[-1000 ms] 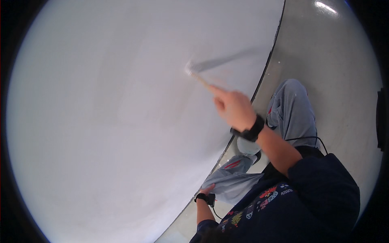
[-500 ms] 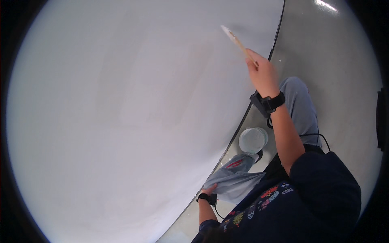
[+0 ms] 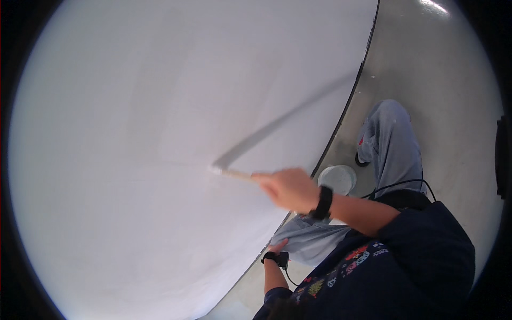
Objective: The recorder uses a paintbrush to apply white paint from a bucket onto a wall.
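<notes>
While the dark printed shirt [image 3: 373,266] fills the lower right, the left hand [image 3: 278,246] lies low beside it, at the bent leg of the grey-blue trousers [image 3: 393,144], next to the wall's foot. Its fingers are partly lost against the cloth, so I cannot tell whether that grip pinches the fabric or simply rests there. A black wristband [image 3: 277,259] with a small box sits on this arm, and a thin cable hangs from it.

Farther out, the right hand [image 3: 290,188] reaches across to the left, its grip closed around the handle of a pale brush [image 3: 238,175]. The brush lies straight ahead of the fingertips, its long axis running left and slightly upward from the grip; this hand is much the nearer, with the left well apart. The handle's rear end is hidden inside the fist, and motion blur softens fingers and bristles. The white tip is probably touching the white wall [image 3: 106,133], since its shadow [image 3: 277,126] meets it there.

Beyond the right wrist, a round white tub [image 3: 338,177] stands on the grey floor [image 3: 453,106], its near side cut off by the forearm and its contents hard to make out.
</notes>
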A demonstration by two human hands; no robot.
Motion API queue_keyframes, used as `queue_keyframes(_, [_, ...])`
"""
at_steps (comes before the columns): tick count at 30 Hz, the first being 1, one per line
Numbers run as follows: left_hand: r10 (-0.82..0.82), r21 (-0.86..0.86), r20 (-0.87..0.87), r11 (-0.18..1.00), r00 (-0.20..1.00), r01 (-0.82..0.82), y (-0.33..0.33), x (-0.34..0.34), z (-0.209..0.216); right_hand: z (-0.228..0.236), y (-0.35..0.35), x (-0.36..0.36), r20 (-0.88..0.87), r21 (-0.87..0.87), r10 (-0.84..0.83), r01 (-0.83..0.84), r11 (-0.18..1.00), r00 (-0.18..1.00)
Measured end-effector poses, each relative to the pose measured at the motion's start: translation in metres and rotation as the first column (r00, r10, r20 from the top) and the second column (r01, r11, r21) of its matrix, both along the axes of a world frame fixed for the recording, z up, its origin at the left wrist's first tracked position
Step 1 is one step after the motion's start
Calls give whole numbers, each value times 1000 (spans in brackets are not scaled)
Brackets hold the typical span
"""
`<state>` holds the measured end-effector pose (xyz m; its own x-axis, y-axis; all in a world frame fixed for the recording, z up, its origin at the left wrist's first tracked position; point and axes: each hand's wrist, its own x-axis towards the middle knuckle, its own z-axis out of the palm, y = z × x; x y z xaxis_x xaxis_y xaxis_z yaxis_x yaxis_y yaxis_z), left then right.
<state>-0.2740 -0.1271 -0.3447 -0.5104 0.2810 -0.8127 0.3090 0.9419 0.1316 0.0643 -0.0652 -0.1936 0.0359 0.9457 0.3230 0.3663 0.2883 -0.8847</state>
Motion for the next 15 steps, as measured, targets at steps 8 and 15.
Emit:
queue_keyframes(8, [-86, -18, -10, 996, 996, 86, 2, 1, -5, -26, 27, 108, -95, -117, -713, 704, 701, 695])
queue_keyframes(15, [3, -17, 47, 1000, 999, -2, 0, -4, 3, 7, 1, 2, -37, -5, -238, 238, 971, 970])
